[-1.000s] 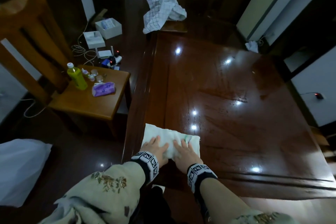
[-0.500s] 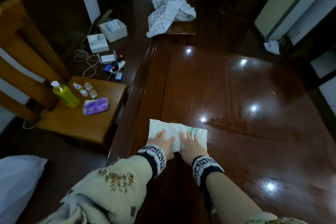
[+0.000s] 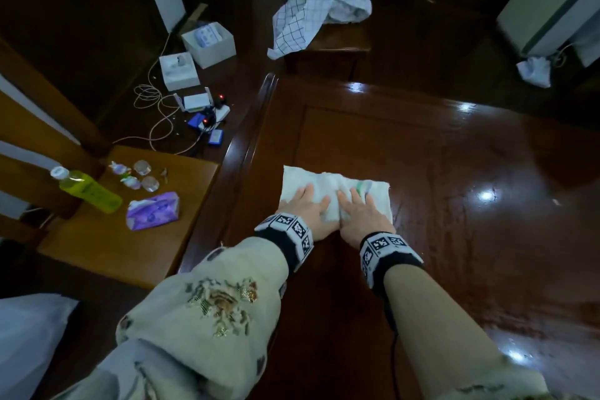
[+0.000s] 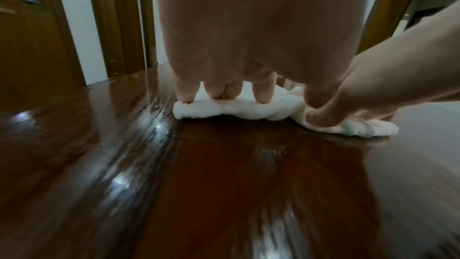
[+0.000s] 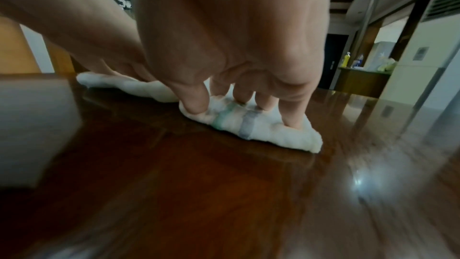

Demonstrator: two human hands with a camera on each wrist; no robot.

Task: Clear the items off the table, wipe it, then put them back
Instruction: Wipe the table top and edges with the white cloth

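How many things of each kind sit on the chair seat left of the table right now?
Green bottle: 1
Purple tissue pack: 1
Small wrapped pieces: 4
Tiny scrap, too small to identify: 1
Total: 7

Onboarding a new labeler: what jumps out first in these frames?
Both hands, left hand and right hand, press flat side by side on a white cloth near the left edge of the glossy dark table. To the left, a wooden chair seat holds a yellow-green bottle and a purple tissue pack. A checked cloth lies crumpled on the seat beyond the table's far end.
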